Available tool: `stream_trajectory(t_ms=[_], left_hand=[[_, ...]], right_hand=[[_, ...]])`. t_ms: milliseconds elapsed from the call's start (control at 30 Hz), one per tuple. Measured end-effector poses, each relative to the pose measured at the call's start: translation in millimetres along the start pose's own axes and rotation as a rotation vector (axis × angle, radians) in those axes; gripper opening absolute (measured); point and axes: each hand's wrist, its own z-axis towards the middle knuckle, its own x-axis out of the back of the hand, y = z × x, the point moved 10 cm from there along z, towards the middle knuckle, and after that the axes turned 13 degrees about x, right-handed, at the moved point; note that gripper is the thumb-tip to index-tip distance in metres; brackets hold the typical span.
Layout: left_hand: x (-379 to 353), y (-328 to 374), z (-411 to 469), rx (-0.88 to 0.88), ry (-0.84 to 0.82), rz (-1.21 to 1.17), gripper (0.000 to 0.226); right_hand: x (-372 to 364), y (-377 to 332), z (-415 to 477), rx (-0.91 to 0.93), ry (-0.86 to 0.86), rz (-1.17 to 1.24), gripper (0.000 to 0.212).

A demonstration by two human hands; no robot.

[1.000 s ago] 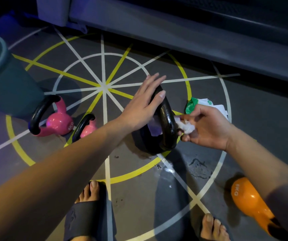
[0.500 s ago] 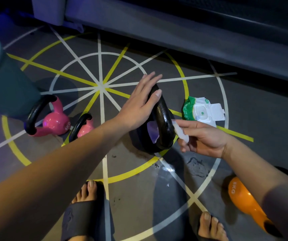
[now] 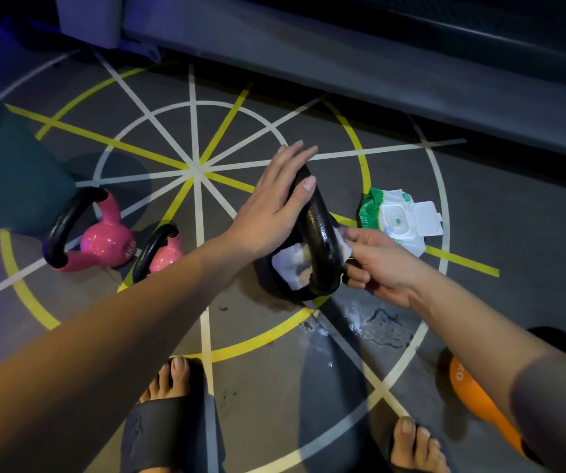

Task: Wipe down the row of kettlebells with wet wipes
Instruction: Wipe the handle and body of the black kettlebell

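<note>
Glossy black metal kettlebell handle (image 3: pixel 319 230), shiny pink kettlebell (image 3: pixel 104 242), plastic wipes pack (image 3: pixel 399 218).

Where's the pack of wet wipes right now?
In the head view, the pack lies on the floor right of centre, just beyond the right hand and right of the black kettlebell.

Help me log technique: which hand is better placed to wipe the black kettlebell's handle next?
Right. The right hand pinches the wet wipe at the handle of the black kettlebell; the left hand lies flat on its top, holding no wipe.

One head-worn camera looks steeply down, close over the floor (image 3: pixel 268 387).
</note>
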Motion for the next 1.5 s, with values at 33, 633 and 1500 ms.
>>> stream_trajectory(t_ms=[33, 633, 1500], left_hand=[[0.1, -0.2, 0.1, 0.001, 0.000, -0.001, 0.051], [0.0, 1.5, -1.2, 0.000, 0.010, 0.019, 0.051], [-0.5, 1.0, -1.7, 0.020, -0.010, 0.006, 0.050]], right_hand=[[6.5, -1.8, 1.2, 0.031, 0.049, -0.031, 0.010], [37.1, -1.5, 9.5, 0.228, 0.436, -0.573, 0.015], [4.6, -5.8, -10.9, 0.081, -0.125, -0.063, 0.039]])
